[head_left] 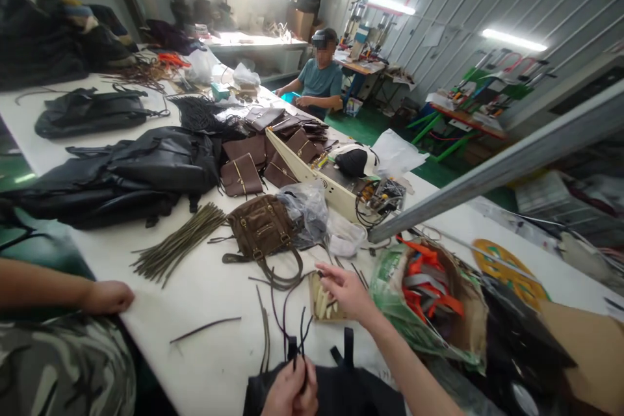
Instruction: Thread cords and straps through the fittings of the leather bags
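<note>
At the bottom, my left hand [292,387] is closed round a black strap [292,346] and thin dark cords [303,331] that stand up from its fingers. Beneath it lies a black bag piece [361,393] with an upright strap loop [348,346]. My right hand [347,292] reaches over a small box [336,315] of pale, stick-like pieces [322,302]. Its fingers are stretched out and slightly apart; a small dark spot shows by the fingertips, too small to name. A brown handbag [263,227] lies just beyond the box.
A bundle of olive cords [180,244] and black bags [141,166] lie leftward. Brown pouches [242,175] are piled ahead. A bag of orange straps [429,299] and a slanting metal pole [487,162] stand right. Another person's hand [110,297] rests at the left edge; a person [319,81] sits far back.
</note>
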`<action>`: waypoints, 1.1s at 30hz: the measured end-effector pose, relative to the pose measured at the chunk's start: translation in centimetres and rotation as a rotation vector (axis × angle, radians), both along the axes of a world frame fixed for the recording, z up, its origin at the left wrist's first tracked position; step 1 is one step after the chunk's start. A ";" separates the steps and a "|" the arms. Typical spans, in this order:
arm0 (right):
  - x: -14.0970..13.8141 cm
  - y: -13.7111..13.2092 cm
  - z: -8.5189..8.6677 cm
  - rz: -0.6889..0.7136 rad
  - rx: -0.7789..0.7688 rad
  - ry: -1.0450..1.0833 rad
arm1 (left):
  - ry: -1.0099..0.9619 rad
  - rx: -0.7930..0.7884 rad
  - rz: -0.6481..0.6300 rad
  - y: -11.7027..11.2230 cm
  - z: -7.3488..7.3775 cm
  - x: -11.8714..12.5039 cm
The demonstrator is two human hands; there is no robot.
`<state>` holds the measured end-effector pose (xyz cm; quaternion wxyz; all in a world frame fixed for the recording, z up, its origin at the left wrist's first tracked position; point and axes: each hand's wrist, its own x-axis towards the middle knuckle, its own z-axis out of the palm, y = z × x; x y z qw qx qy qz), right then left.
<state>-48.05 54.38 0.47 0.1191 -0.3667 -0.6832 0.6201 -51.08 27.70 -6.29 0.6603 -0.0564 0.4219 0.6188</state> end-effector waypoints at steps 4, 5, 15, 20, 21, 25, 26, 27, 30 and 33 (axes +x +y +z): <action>6.1 -4.8 2.8 -0.039 -0.066 0.056 | -0.204 0.141 -0.024 0.5 4.8 2.1; 7.3 -5.7 3.5 -0.038 -0.069 0.083 | -0.211 0.152 -0.026 0.4 6.0 2.7; 15.4 -12.7 9.3 0.031 -0.079 0.238 | -0.089 0.248 0.088 -6.8 13.0 8.1; 17.0 -16.2 8.6 -0.105 -0.193 0.306 | 0.171 0.215 0.166 -7.4 13.7 7.9; 17.2 -16.7 8.4 -0.096 -0.197 0.316 | 0.198 0.219 0.183 -7.3 13.6 7.8; 18.3 -18.7 8.2 -0.020 -0.199 0.369 | 0.216 0.212 0.211 -7.4 13.6 8.2; 18.6 -19.2 8.3 -0.003 -0.195 0.384 | 0.213 0.200 0.204 -7.5 13.7 8.4; 18.8 -19.7 8.5 0.015 -0.191 0.399 | 0.211 0.187 0.191 -7.6 13.9 8.8; 19.4 -21.1 8.8 0.054 -0.170 0.441 | 0.207 0.141 0.131 -7.8 14.1 10.1; 19.9 -22.3 8.7 0.032 -0.157 0.439 | 0.200 0.133 0.097 -8.2 13.5 11.3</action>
